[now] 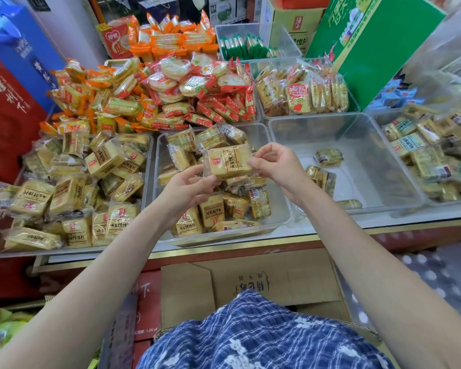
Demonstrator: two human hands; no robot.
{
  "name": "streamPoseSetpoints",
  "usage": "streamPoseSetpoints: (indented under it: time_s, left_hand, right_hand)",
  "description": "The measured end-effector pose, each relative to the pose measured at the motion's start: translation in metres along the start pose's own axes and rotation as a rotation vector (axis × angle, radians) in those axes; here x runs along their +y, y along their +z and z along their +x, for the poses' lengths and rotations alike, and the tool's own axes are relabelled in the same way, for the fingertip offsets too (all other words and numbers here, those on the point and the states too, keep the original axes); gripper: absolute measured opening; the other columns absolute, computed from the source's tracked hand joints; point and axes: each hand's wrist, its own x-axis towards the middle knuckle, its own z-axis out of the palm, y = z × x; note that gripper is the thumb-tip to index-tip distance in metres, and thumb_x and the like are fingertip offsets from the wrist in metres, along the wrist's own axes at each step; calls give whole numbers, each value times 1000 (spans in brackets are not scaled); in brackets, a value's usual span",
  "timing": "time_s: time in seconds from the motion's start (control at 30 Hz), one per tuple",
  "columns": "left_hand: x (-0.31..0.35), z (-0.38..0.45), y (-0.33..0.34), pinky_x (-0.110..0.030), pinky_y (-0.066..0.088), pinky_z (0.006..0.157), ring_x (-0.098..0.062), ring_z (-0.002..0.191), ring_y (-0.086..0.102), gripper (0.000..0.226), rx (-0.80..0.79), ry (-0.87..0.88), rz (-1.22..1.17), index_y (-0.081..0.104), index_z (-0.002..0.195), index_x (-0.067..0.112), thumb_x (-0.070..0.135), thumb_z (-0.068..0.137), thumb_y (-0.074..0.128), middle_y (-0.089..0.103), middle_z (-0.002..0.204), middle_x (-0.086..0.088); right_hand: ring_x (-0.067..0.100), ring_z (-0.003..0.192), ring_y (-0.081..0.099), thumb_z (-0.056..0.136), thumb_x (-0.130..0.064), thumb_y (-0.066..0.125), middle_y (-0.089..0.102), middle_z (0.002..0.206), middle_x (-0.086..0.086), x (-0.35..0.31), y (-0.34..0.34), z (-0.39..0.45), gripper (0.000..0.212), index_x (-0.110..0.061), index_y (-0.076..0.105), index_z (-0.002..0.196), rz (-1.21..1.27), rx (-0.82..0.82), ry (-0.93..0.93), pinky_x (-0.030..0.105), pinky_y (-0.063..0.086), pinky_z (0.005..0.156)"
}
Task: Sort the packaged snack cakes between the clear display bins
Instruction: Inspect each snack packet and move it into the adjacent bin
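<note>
Above the middle bin (274, 217), both hands pinch one cake (229, 162): left hand (188, 186) at its lower left edge, right hand (274, 166) at its right edge. Read the label first, then drop it into the matching bin, likely the near-empty right bin (383, 187); keep wrapper flat, don't crush.

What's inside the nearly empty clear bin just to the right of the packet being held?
The nearly empty bin holds a few yellow snack cake packets along its left side and front edge. The right hand covers its near-left corner, so anything lying there is hidden.
</note>
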Motion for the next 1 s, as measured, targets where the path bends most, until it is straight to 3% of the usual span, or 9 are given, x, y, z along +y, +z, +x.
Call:
streamPoseSetpoints:
  time_s: [0.13, 0.23, 0.33, 0.5, 0.63, 0.73, 0.83, 0.9, 1.0]
  left_hand:
    - [-1, 1, -1, -20, 47, 69, -6, 72, 55, 24, 14, 37, 9, 61, 118, 18, 18, 96, 52, 68, 84, 2]
    - [0, 3, -3, -18, 47, 66, -4, 67, 56, 19, -19, 24, -6, 64, 110, 11, 17, 96, 51, 67, 76, 4]
    - [1, 4, -4, -17, 48, 69, -4, 66, 56, 15, -47, -7, -16, 65, 99, 12, 17, 96, 51, 68, 73, 4]
    - [2, 5, -7, -14, 49, 61, -5, 61, 50, 14, -77, -45, -43, 63, 87, 14, 15, 95, 52, 61, 64, 5]
    - [-3, 6, -4, -14, 49, 62, -6, 64, 50, 16, -72, -29, -28, 63, 88, 14, 16, 97, 50, 63, 67, 4]
    - [-5, 12, 6, -21, 52, 75, -10, 80, 58, 16, 32, -2, -2, 61, 107, 14, 11, 96, 50, 69, 87, 0]
    - [-6, 18, 11, -22, 51, 79, -12, 96, 61, 26, 98, 49, 249, 55, 120, 18, 8, 96, 49, 66, 105, 0]
    - [-9, 22, 12, -24, 51, 78, -13, 98, 61, 25, 122, 92, 431, 57, 117, 19, 8, 97, 48, 65, 105, 0]
    - [-16, 27, 13, -33, 51, 76, -17, 94, 61, 25, 173, 99, 550, 60, 111, 19, 5, 96, 46, 66, 104, -1]
  right_hand:
    - [19, 84, 67, 83, 0, 67, 62, 115, 12, -2, -6, -6, 45, -24, 50, 117, 128, -146, 24, 25, 56, 68]
    - [19, 97, 66, 80, -5, 72, 51, 133, 9, -3, -6, -10, 49, -24, 55, 122, -35, -272, -17, 30, 57, 80]
    - [17, 92, 66, 77, -3, 74, 52, 128, 6, -5, -2, -11, 49, -23, 58, 118, -115, -244, -47, 33, 58, 82]
    - [15, 90, 66, 78, -1, 73, 55, 124, 8, -7, -6, -9, 49, -22, 53, 118, -174, -263, -34, 33, 58, 81]
    - [19, 94, 66, 77, -2, 74, 57, 122, 8, -9, -8, -7, 51, -18, 53, 121, -223, -250, -37, 36, 58, 81]
    - [17, 96, 64, 77, -4, 74, 58, 118, 4, 0, -11, -3, 49, -20, 54, 118, -215, -104, -29, 38, 57, 84]
    - [17, 98, 62, 77, -3, 72, 60, 115, 4, 15, -30, 5, 44, -18, 52, 114, 62, 258, 28, 34, 55, 86]
    - [14, 89, 64, 80, 2, 68, 60, 116, 7, 23, -50, 8, 43, -16, 49, 114, 253, 514, 77, 26, 55, 74]
    - [6, 72, 60, 81, 0, 69, 57, 112, 2, 40, -79, 10, 45, -15, 46, 118, 164, 717, 141, 11, 49, 56]
